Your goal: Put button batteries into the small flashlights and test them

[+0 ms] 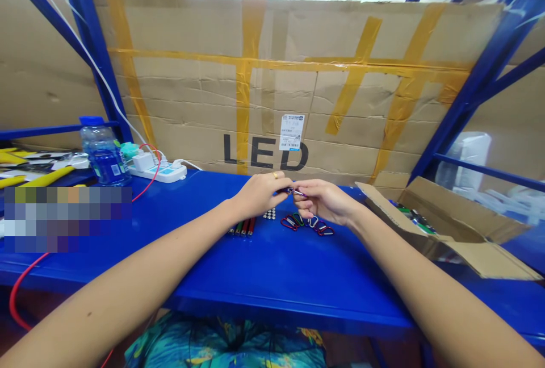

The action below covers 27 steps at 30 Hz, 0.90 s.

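Note:
My left hand (259,195), with a ring on one finger, is closed in a pinch on a small dark, shiny piece (290,190), mostly hidden by the fingers. My right hand (321,200) pinches the other end, where a purplish metal part (300,192) shows; its exact kind is too small to tell. Under the left hand, several slim metal tubes (243,227) in red, green and dark colours lie side by side. Small silver button cells (269,214) stand in rows between the hands. Several coloured carabiners (290,222) lie below the right hand.
At right stands an open cardboard box (447,231) with coloured tubes inside. A blue-capped bottle (104,152) and a white power strip (164,170) stand at left, beside a red cable (149,183). A taped cardboard sheet (191,107) marked LED closes off the back.

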Motion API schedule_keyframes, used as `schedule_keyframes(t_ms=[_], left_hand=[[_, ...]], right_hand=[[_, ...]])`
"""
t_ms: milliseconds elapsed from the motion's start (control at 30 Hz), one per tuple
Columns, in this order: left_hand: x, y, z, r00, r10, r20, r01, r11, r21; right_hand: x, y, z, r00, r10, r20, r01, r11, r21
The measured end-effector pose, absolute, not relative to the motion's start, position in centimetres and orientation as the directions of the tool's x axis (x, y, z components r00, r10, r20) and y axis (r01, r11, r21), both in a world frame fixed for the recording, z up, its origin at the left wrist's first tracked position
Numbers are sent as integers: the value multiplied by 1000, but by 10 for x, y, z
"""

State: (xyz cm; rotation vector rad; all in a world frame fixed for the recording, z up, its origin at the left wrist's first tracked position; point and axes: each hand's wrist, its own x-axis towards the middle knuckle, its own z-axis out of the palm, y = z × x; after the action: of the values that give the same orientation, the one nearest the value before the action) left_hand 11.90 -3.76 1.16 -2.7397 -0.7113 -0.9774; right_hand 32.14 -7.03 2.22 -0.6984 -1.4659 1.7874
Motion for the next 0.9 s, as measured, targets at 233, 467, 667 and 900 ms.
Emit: schedule_keyframes(t_ms=[233, 467, 667, 900], left_hand=[[118, -34, 12, 669, 386, 635, 486, -874, 19], [119, -35, 9, 669, 443, 596, 546, -838, 10], [121, -35, 7, 648, 465, 604, 557, -830, 41], [123, -32, 2, 640, 465, 612, 547, -835, 62]], right_hand=[[322, -71, 22, -578, 815, 28, -27, 15, -1000], [317, -67, 18, -472, 874, 119, 237, 256, -937], [313, -64, 13, -384, 892, 240, 391, 393, -832], [305, -63, 6, -329, 841, 430, 586, 539, -605]])
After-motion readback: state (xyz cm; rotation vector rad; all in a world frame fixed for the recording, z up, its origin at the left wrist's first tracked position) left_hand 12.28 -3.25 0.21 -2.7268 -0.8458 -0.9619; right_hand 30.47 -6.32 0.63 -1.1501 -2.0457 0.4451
